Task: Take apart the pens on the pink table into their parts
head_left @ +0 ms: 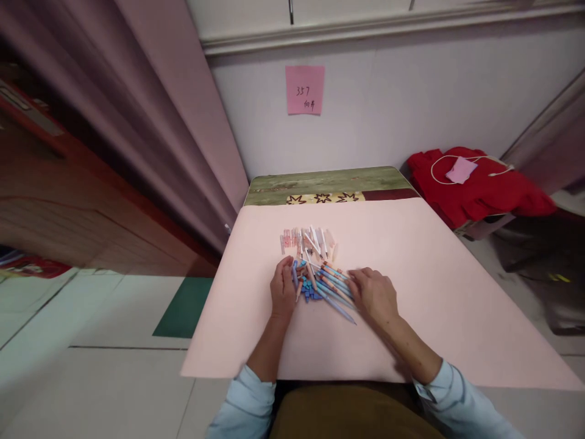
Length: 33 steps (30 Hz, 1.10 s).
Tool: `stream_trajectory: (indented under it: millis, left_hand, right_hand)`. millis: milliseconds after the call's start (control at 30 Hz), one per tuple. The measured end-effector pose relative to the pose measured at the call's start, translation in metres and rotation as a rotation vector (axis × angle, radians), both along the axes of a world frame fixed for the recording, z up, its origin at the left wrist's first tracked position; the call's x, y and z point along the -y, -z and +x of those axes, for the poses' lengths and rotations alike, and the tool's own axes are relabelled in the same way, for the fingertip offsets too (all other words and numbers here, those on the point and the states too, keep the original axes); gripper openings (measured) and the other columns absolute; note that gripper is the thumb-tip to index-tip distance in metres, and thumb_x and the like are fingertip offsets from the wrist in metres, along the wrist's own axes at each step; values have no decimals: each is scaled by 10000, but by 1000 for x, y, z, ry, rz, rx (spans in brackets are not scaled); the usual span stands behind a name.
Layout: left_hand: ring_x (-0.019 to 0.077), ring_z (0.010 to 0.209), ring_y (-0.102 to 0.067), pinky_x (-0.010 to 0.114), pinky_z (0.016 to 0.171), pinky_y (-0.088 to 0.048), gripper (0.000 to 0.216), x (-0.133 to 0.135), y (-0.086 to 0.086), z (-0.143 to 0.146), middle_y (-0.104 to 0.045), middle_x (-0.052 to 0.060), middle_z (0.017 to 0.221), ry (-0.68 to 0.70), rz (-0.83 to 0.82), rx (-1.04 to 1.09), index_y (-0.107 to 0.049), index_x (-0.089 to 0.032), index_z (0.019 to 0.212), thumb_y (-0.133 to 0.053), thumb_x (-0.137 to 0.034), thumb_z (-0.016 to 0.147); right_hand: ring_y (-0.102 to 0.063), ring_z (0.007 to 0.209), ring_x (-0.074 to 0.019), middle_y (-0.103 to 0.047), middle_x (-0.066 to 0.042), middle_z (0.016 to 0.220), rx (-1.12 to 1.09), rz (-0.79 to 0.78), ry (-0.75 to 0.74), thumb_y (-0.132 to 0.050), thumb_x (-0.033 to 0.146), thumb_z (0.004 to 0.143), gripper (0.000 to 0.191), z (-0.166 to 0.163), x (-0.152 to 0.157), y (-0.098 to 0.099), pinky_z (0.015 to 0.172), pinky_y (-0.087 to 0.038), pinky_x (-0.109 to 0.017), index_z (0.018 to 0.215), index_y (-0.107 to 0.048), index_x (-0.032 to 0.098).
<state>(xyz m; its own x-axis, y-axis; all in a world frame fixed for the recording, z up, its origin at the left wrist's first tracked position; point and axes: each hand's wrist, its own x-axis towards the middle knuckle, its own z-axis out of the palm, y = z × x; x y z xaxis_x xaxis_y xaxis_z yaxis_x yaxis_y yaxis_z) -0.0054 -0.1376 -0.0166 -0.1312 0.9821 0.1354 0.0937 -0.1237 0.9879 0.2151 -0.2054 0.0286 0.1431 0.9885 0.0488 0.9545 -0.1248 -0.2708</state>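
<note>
Several pen barrels (337,284), mostly light blue with brown bands, lie fanned in a loose heap on the pink sheet. My right hand (377,297) has its curled fingers on their right ends. At the heap's left edge, my left hand (283,288) cups its slightly parted fingers beside a blue-violet pen part (295,274). Between the hands lie small blue pieces (311,292), partly covered by the barrels. Behind them are thin white pen refills (315,241) with dark tips. Small clear pink parts (289,239) sit at the back left.
A pink sheet (439,292) covers most of the table, whose green patterned top (329,180) shows at the back. Red cloth (479,189) with a white cable lies at the right. A curtain (183,122) hangs at the left; a pink note (305,90) is on the wall.
</note>
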Motion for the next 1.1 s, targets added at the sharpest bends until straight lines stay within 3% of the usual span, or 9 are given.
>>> stream_trajectory:
  millis: [100,233,433,500,600,700,833,967,1100]
  left_hand:
    - [249,1174,-599,400,1007,-464,457,-1,5,-1,-654,131,1218,-21,34,-2,-612,-184,1201,-420,-509,943]
    - [236,1175,-599,401,1030,-445,448,-2,9,-3,-656,131,1213,-31,59,6,-596,-176,1214,-407,-489,955]
    - [229,1126,-615,398,1008,-459,392,0,-1,-3,-663,121,1180,-132,84,-60,-601,-177,1188,-498,-445,921]
    - [233,1104,-619,399,994,-467,394,2,-9,3,-662,117,1167,-156,94,-81,-609,-179,1181,-580,-423,873]
    - [228,1046,-635,390,959,-487,411,4,-25,23,-673,105,1122,-99,69,-17,-632,-195,1168,-665,-392,808]
    - [227,1042,-646,363,922,-506,452,2,-40,52,-673,120,1158,72,-47,259,-637,-184,1143,-741,-347,735]
    - [213,887,-692,369,878,-524,421,-2,-53,76,-721,134,1016,256,-259,558,-673,-132,1048,-774,-351,703]
    - [180,771,-693,338,812,-538,349,-6,-54,79,-738,119,925,278,-311,609,-689,-122,952,-795,-319,684]
    - [192,894,-694,314,844,-529,354,-8,-49,85,-741,124,965,310,-302,655,-701,-128,1003,-783,-300,705]
  right_hand:
    - [-611,949,-231,-694,-63,1013,-17,17,42,-453,359,965,292,5,0,5,801,-345,-350,1083,-707,280]
    - [-605,893,-213,-696,-35,930,-73,18,30,-511,354,932,230,13,-3,5,771,-336,-331,904,-725,273]
    - [-547,709,-184,-667,-19,779,-197,62,57,-510,305,901,157,21,3,5,630,-299,-293,826,-624,227]
    - [-522,648,-172,-646,-5,720,-369,90,91,-486,344,913,173,24,4,6,599,-298,-285,849,-600,232]
    - [-506,592,-148,-638,3,733,-828,83,36,-491,437,904,227,23,-3,5,562,-332,-267,921,-581,230]
    - [-490,592,-135,-615,1,755,-1241,-7,-90,-552,520,846,366,13,-19,0,542,-359,-252,1040,-596,212]
    - [-408,544,-95,-509,36,666,-1461,-196,-210,-622,561,794,415,2,-38,-6,502,-306,-224,971,-654,188]
    - [-241,459,-57,-352,79,577,-1619,-479,-286,-633,584,789,452,11,-49,-1,433,-159,-212,915,-660,151]
    - [-90,451,-48,-210,115,551,-1712,-625,-306,-632,601,792,468,21,-54,9,422,-66,-208,903,-633,146]
